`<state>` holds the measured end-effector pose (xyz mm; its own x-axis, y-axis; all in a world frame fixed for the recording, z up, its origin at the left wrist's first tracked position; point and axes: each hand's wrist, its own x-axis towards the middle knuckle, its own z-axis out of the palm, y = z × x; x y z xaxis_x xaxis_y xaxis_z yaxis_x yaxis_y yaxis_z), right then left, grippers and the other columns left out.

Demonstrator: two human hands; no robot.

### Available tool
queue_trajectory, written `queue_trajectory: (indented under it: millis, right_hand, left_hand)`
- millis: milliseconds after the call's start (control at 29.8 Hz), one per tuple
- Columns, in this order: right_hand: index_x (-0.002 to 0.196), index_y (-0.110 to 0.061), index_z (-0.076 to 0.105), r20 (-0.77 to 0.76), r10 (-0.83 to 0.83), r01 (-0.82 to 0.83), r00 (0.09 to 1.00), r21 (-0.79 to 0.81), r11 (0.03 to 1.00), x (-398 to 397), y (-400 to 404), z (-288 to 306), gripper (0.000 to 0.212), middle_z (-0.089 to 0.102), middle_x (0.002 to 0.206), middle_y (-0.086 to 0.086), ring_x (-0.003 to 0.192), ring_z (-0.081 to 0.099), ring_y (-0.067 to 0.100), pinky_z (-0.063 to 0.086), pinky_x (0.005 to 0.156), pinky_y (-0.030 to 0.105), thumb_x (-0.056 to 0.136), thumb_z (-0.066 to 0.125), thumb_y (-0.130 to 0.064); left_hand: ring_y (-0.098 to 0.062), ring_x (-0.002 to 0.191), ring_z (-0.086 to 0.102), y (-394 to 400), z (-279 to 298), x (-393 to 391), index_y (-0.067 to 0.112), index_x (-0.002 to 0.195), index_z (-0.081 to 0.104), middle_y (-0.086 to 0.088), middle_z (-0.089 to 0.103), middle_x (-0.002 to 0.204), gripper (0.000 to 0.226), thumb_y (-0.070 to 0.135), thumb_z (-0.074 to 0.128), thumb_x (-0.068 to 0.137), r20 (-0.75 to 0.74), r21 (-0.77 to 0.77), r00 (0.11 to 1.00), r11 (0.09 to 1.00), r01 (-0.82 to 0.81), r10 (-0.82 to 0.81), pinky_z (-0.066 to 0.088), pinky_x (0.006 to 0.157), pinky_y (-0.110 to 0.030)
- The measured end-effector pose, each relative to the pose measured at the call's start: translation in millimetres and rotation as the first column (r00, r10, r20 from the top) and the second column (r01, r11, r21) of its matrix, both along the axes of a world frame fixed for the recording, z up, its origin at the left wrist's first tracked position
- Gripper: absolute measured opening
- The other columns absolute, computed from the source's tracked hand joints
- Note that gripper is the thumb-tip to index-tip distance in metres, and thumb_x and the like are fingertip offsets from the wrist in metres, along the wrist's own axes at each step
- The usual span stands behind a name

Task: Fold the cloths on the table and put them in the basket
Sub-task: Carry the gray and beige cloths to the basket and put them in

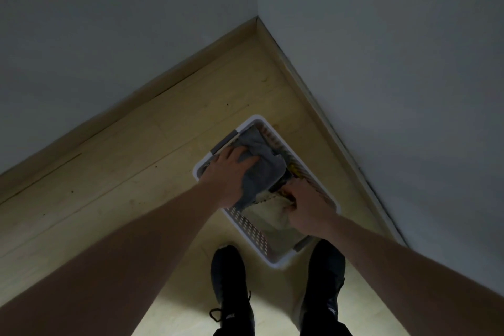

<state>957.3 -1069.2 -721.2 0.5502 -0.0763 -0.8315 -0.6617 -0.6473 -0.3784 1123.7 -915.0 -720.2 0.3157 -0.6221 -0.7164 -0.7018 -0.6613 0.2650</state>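
Note:
A white perforated basket (pixel 246 228) stands on the wooden floor in a room corner. Inside it lie a folded grey cloth (pixel 266 165), a cream cloth (pixel 275 211) and something dark and yellow between them. My left hand (pixel 230 174) lies on the grey cloth at the basket's left side, its fingers spread over the fabric and its thumb under a fold. My right hand (pixel 306 206) reaches into the basket's right side, its fingers curled into the cream cloth. The table is out of view.
Two grey walls with wooden skirting (pixel 313 95) meet just behind the basket. My two black shoes (pixel 230 281) stand on the floor right in front of it. Open floor (pixel 122 172) stretches to the left.

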Motion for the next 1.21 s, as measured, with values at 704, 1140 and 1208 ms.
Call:
queue_trajectory:
  millis: [704,1140,1208]
  right_hand:
    - [0.159,-0.021,0.015,0.000,0.349,-0.342,0.937,-0.198,0.918,-56,34,-3,0.076,0.006,0.165,0.011,0.145,0.028,0.036,0.021,0.121,0.049,0.096,0.056,-0.030]
    - [0.154,-0.021,0.034,-0.036,0.393,-0.387,0.919,-0.278,0.879,-56,35,-22,0.085,0.026,0.160,0.017,0.137,0.039,0.042,0.038,0.107,0.059,0.078,0.070,-0.041]
    - [0.149,-0.019,0.044,-0.039,0.373,-0.368,0.927,-0.292,0.883,-59,40,-21,0.091,0.033,0.158,0.021,0.134,0.041,0.046,0.044,0.096,0.066,0.068,0.076,-0.045]
  left_hand:
    - [-0.045,0.151,-0.019,-5,-23,-26,0.043,0.155,-0.023,0.001,-0.044,0.158,0.102,0.023,0.059,0.099,0.024,0.088,0.998,0.994,0.064,-0.066,0.019,0.123,-0.059]
    - [-0.049,0.150,-0.021,-34,-59,-17,0.053,0.148,-0.030,0.002,-0.051,0.153,0.104,0.026,0.058,0.100,-0.059,0.196,0.993,0.974,0.111,-0.101,0.008,0.120,-0.070]
    - [-0.047,0.150,-0.021,-33,-54,-16,0.052,0.151,-0.026,0.002,-0.048,0.155,0.100,0.027,0.056,0.100,-0.060,0.155,0.994,0.983,0.096,-0.088,0.007,0.120,-0.069]
